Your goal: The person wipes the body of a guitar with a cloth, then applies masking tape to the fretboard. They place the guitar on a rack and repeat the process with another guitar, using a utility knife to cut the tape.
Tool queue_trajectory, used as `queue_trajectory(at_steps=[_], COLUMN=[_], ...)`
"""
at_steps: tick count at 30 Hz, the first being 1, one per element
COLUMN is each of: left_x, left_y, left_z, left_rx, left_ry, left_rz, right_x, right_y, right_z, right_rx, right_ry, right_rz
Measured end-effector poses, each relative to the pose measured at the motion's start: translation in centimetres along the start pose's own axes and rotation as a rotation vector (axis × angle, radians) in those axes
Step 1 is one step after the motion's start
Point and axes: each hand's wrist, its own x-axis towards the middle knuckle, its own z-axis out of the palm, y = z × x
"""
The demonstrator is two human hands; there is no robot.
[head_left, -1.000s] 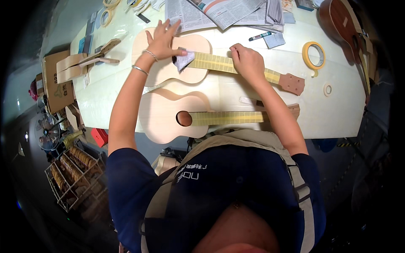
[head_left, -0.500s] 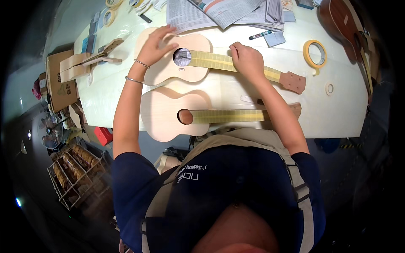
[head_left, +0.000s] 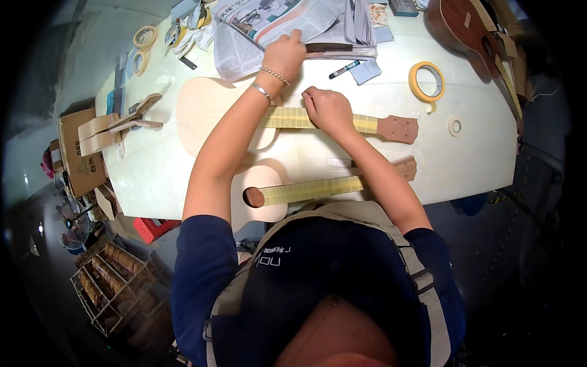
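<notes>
My left hand [head_left: 285,56] reaches to the newspapers [head_left: 241,55] at the back of the table, its fingers closed on the edge of the sheet on top. Curled above the taped neck of the farther ukulele body [head_left: 202,116] is my right hand [head_left: 331,112]; what it holds, if anything, is hidden. Masking tape covers that fretboard [head_left: 290,117], and its brown headstock [head_left: 400,129] points right. My left forearm hides the sound hole. Closer to me lies a second unfinished ukulele [head_left: 263,177], its neck taped too and partly under my right forearm.
A yellow tape roll [head_left: 426,82], a small tape ring [head_left: 455,126], a marker [head_left: 344,70] and a grey-blue pad [head_left: 366,71] lie on the right. A dark brown ukulele [head_left: 458,33] rests at the far right. Wooden neck pieces [head_left: 116,128] and tape rolls [head_left: 145,38] are at left.
My left hand has moved from above the farther ukulele's body to the newspapers, and its fingers have closed. My right hand stays curled over the neck. The view has shifted.
</notes>
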Motion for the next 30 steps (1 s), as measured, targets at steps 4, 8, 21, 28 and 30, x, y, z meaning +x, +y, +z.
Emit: queue_trajectory(at_steps=[4, 8, 21, 28, 30], left_x=[-1.0, -2.9, -4.1, -4.8, -5.5], left_y=[-2.7, -5.0, -6.1, -6.5, -6.5], left_z=[-2.1, -2.6, -0.4, -2.6, -2.4], left_rx=[-0.353, -0.717, -1.135, -1.412, -1.395], left_ry=[0.055, -0.003, 0.24, 0.762, 0.74], left_rz=[-0.373, -0.574, -0.746, -0.948, -0.907], right_x=[0.2, 0.5, 8.7, 11.5, 13.2], right_y=[-0.4, -0.3, -2.4, -0.5, -0.5], right_z=[-0.6, -0.7, -1.3, 2.6, 2.4], right_rx=[0.01, 0.137, 0.67, 0.882, 1.049], right_ry=[-0.013, -0.118, 0.423, 0.171, 0.137], right_rz=[0.028, 0.168, 0.031, 0.67, 0.785])
